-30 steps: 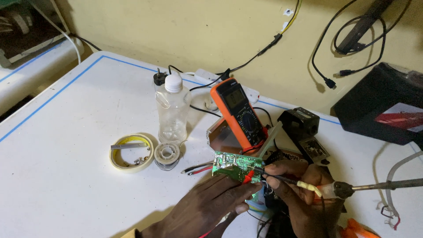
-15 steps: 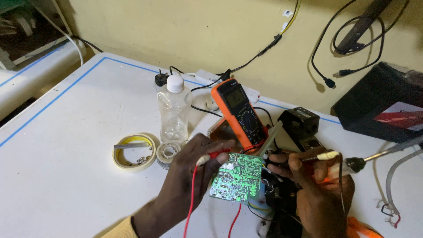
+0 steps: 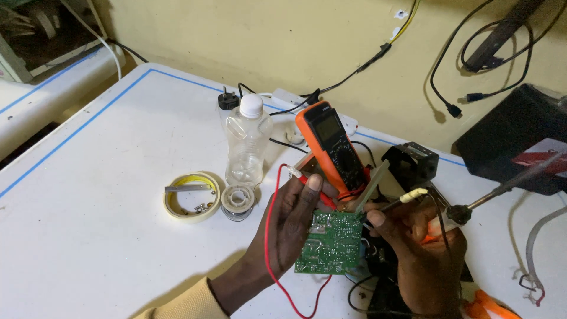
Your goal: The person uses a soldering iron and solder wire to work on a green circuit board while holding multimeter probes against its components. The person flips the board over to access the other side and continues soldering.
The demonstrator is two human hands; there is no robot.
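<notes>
- The green circuit board sits at lower centre of the frame, tilted, solder side toward the camera, raised above the white table.
- The left hand grasps the board from its left edge; the fingers curl behind it and the thumb pins a red probe near the board's upper left corner.
- A red lead loops from that probe down past the left wrist toward the bottom edge of the frame.
- The right hand, at lower right, is clenched around 2 tools: a black probe with its tip touching the board's upper right corner, and a soldering iron whose shaft points toward the right edge of the frame.
- An orange multimeter stands propped just above the board, at centre.
- A clear plastic bottle with a white cap stands left of the multimeter.
- A solder spool lies just below the bottle; a roll of yellow tape lies beside it, further left.
- A black box occupies the right edge; cables hang on the wall at upper right.
</notes>
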